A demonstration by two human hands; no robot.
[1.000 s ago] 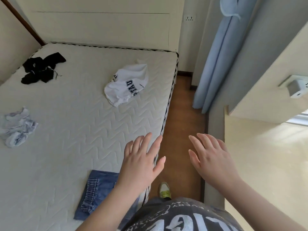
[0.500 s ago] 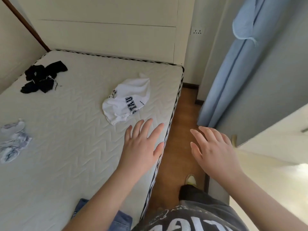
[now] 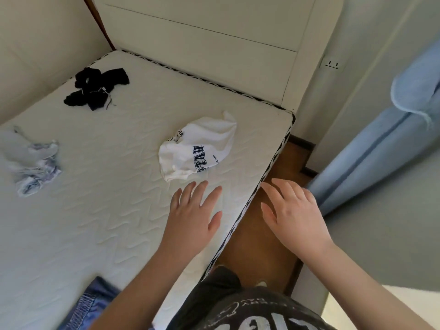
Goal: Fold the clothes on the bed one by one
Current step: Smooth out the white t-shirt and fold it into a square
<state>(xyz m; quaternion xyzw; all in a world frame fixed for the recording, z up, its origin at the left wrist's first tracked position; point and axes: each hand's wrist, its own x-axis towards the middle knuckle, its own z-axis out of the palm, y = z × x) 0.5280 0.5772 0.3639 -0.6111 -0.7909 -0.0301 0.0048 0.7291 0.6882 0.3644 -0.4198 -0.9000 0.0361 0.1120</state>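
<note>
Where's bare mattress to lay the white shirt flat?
Widest bare patch: mid-mattress, bordered by white shirt, pale garment, jeans and left hand. Tighter between shirt and black garment.

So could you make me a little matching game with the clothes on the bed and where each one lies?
Things:
1. white T-shirt
2. black garment
3. pale blue garment
4. denim garment

Places:
A. far corner by the headboard
B. nearest edge, by the left arm
C. just beyond the left hand
D. left edge of view

Pairs: 1-C, 2-A, 3-D, 4-B
</note>
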